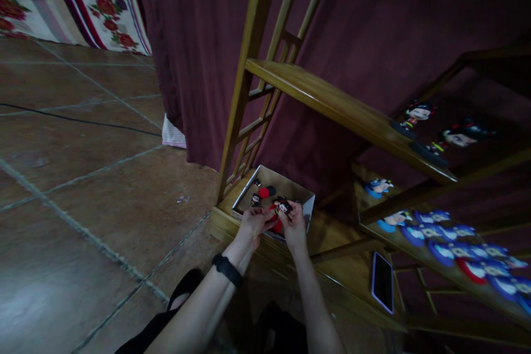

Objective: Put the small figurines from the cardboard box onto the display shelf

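Both of my hands meet over an open cardboard box [305, 192] on the lowest shelf. My right hand [293, 224] is closed around a small black-haired figurine [284, 207] with a white face and red and black clothing. My left hand [255, 221], with a black band on its wrist, pinches at the figurine's lower left side. Red parts show between and below my fingers, though their exact shape is hidden. Inside the box, left of the figurine, lie another small figurine [255, 199] and a round red and black piece [264, 193].
A wooden shelf unit [315, 91] rises around the box before a purple curtain [194, 66]. On the right stand dark-haired figurines [418, 113] and several blue figures [452, 249]. A phone [382, 282] lies on the low shelf. A black cable [83, 120] crosses the tiled floor.
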Demonstrator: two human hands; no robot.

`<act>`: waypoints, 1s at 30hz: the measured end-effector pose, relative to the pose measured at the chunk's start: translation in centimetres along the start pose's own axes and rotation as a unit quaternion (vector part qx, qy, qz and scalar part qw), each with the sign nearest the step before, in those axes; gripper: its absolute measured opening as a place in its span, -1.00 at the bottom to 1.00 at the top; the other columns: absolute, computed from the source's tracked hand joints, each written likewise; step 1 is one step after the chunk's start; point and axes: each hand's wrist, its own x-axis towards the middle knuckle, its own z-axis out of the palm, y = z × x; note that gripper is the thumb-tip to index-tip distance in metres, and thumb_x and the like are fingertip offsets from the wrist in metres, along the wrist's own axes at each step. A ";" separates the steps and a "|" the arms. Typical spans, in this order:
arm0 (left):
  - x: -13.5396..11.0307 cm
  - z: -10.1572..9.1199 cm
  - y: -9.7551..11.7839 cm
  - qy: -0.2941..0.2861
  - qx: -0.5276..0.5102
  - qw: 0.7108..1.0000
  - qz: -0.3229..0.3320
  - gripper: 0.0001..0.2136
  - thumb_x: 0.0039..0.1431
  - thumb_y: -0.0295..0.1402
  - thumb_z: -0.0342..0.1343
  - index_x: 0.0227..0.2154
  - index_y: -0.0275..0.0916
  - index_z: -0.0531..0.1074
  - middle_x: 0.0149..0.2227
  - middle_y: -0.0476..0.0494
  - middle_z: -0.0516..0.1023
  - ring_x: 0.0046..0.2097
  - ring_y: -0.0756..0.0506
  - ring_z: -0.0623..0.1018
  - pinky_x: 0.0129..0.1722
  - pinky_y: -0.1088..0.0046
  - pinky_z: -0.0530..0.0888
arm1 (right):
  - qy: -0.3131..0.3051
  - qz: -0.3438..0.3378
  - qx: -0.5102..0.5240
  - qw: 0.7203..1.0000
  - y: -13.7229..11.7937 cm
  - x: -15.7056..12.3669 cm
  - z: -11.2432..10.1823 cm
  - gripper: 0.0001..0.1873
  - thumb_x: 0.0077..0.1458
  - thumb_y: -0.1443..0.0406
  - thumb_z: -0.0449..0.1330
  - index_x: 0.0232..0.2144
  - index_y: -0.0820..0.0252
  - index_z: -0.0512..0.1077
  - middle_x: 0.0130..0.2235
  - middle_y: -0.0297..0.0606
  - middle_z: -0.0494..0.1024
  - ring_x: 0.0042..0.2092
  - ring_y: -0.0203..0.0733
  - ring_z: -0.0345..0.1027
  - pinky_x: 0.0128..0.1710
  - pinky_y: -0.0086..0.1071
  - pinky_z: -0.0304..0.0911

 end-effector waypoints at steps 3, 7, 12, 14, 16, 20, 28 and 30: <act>0.1 0.0 -0.3 0.017 0.005 1.000 0.001 -0.89 -0.20 -0.54 0.24 -0.66 -0.39 0.40 -0.65 -0.11 0.45 -0.57 0.01 0.47 -0.45 0.46 0.49 | -0.008 0.000 0.001 1.000 0.0 -0.2 0.2 -0.64 -0.08 0.27 0.18 -0.17 0.14 0.26 -0.16 -0.21 0.49 -0.17 -0.21 0.39 -0.10 -0.23 0.26; 0.1 0.1 -0.3 0.024 0.010 1.000 0.003 -0.89 -0.18 -0.51 0.23 -0.64 -0.38 0.40 -0.65 -0.08 0.44 -0.58 0.02 0.45 -0.45 0.41 0.49 | -0.005 -0.006 0.024 1.000 -0.6 -0.3 0.5 -0.65 -0.09 0.26 0.18 -0.18 0.14 0.29 -0.18 -0.23 0.50 -0.17 -0.20 0.39 -0.10 -0.24 0.26; 0.4 0.1 0.1 0.018 0.022 0.999 0.015 -0.91 -0.12 -0.49 0.22 -0.54 -0.37 0.41 -0.61 -0.05 0.44 -0.59 0.05 0.42 -0.48 0.41 0.50 | -0.027 -0.008 0.061 0.998 -1.7 -0.4 1.0 -0.58 -0.11 0.28 0.19 -0.12 0.10 0.33 -0.17 -0.26 0.51 -0.13 -0.18 0.38 -0.08 -0.24 0.26; 0.6 -0.1 0.3 0.019 0.015 1.000 0.020 -0.93 -0.09 -0.53 0.18 -0.50 -0.35 0.40 -0.57 -0.04 0.46 -0.59 0.06 0.43 -0.47 0.42 0.51 | -0.032 -0.001 0.066 0.997 -1.9 -0.5 1.0 -0.54 -0.10 0.28 0.18 -0.07 0.06 0.31 -0.19 -0.29 0.52 -0.16 -0.19 0.38 -0.08 -0.24 0.26; 0.8 -0.4 0.5 0.012 -0.001 1.000 0.010 -0.93 -0.05 -0.56 0.15 -0.47 -0.33 0.38 -0.53 -0.05 0.48 -0.57 0.05 0.47 -0.45 0.41 0.52 | -0.012 0.002 0.071 0.997 -1.9 -0.6 0.9 -0.51 -0.11 0.29 0.18 -0.05 0.04 0.31 -0.19 -0.30 0.52 -0.16 -0.21 0.38 -0.07 -0.24 0.25; 1.0 -1.1 1.1 -0.010 -0.035 0.998 -0.045 -0.91 -0.02 -0.58 0.13 -0.45 -0.33 0.35 -0.46 -0.12 0.51 -0.48 0.00 0.54 -0.42 0.45 0.52 | 0.047 0.006 0.089 0.995 -1.6 -0.6 0.4 -0.60 -0.13 0.24 0.21 -0.15 0.11 0.40 -0.18 -0.25 0.52 -0.13 -0.18 0.36 -0.01 -0.19 0.19; 1.0 -1.4 1.5 -0.028 -0.022 0.998 -0.056 -0.90 0.00 -0.59 0.12 -0.48 -0.31 0.33 -0.51 -0.06 0.49 -0.50 0.01 0.54 -0.41 0.44 0.53 | -0.010 0.018 0.102 0.995 -2.9 -1.0 0.9 -0.80 -0.09 0.19 0.18 -0.37 0.12 0.47 -0.30 -0.30 0.54 -0.23 -0.18 0.38 -0.16 -0.29 0.26; 0.9 -1.2 1.5 -0.028 -0.011 0.998 -0.050 -0.90 0.00 -0.59 0.12 -0.47 -0.31 0.34 -0.52 -0.06 0.49 -0.51 0.00 0.54 -0.41 0.42 0.54 | -0.015 0.017 0.091 0.996 -3.1 -1.0 1.1 -0.83 -0.09 0.22 0.18 -0.40 0.13 0.47 -0.34 -0.32 0.54 -0.26 -0.20 0.38 -0.19 -0.31 0.26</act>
